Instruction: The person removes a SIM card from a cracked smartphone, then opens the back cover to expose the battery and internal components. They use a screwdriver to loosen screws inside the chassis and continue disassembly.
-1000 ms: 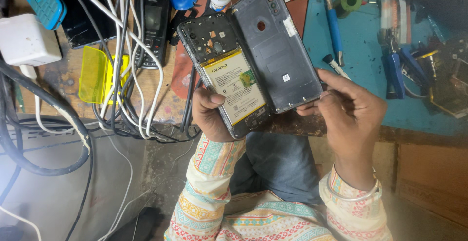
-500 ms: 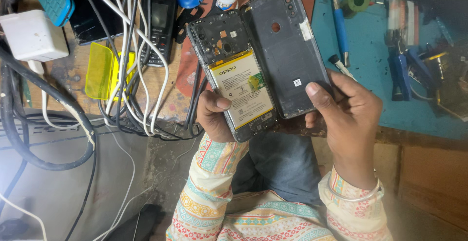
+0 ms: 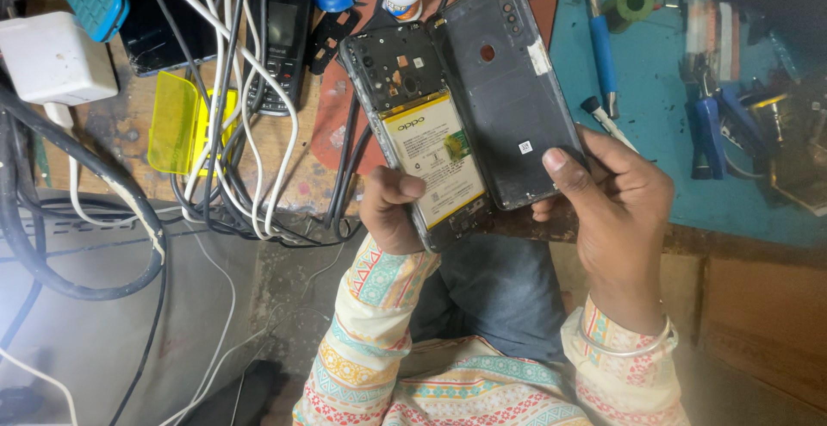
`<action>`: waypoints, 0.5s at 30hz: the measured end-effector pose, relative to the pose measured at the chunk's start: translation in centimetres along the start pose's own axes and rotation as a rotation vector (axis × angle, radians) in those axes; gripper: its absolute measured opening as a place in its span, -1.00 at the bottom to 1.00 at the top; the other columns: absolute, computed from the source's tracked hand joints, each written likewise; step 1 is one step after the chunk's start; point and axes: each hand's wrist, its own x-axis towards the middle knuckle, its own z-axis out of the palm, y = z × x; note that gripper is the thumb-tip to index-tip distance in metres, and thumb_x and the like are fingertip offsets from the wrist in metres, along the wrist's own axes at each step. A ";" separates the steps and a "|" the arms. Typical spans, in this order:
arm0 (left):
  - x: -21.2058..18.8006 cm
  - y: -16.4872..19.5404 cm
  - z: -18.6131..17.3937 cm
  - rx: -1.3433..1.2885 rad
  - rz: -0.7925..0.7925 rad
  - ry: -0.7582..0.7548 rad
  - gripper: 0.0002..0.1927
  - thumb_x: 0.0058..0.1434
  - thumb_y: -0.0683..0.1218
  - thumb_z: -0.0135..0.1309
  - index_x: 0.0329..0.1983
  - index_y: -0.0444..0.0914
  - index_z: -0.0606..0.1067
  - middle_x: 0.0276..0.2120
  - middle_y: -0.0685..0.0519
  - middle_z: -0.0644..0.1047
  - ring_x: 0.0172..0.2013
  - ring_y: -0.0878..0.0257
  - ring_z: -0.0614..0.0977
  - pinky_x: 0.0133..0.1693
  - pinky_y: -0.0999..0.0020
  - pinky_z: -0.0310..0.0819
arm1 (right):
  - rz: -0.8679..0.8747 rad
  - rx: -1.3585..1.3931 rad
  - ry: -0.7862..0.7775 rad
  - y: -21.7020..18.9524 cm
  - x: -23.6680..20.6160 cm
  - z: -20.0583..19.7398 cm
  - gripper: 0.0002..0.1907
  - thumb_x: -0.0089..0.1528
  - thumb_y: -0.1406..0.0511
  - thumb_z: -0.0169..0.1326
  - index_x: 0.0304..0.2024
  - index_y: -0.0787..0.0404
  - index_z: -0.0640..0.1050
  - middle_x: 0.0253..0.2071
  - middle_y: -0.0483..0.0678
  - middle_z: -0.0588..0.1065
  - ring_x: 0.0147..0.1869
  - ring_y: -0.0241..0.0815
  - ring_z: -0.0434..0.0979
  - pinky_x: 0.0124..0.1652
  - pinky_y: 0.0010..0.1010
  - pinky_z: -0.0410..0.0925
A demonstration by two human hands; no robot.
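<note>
— How do we have our hands set?

— Our left hand (image 3: 392, 211) is curled round the lower left edge of the opened phone (image 3: 422, 146), thumb pressed on the lower part of its battery (image 3: 433, 159), fingers tucked behind. Our right hand (image 3: 616, 198) grips the dark back cover (image 3: 504, 90) at its lower right corner, thumb flat on the inner face, fingers closed behind it. Both are held above our lap, at the front edge of the workbench (image 3: 284, 146).

— And the two parts?

— Side by side and touching along one long edge, the cover swung open to the right like a book.

— Any labels?

— The battery wears a white rectangular label with a yellow band across the top. A small white square sticker sits low on the cover's inside, a white strip near its upper right edge. On the bench, a yellow translucent plastic piece (image 3: 177, 124) lies under white cables (image 3: 233, 90), a white charger block (image 3: 53, 57) at far left, a blue mat (image 3: 663, 176) at right.

— What has changed since half a second ago?

— Little: both grips hold as before, and our right thumb is still on the cover's inner face.
</note>
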 end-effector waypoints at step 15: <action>1.0 -0.5 1.2 0.439 0.070 -0.036 -0.33 -0.01 -0.14 -0.08 0.21 -0.53 0.32 -0.02 -0.24 0.48 0.00 -0.06 0.56 0.12 0.07 0.49 | 0.049 -0.093 0.051 0.9 0.1 0.2 -0.63 0.28 0.36 0.23 0.12 0.41 0.57 -0.27 -0.02 0.61 -0.46 -0.36 0.55 -0.45 -0.57 0.47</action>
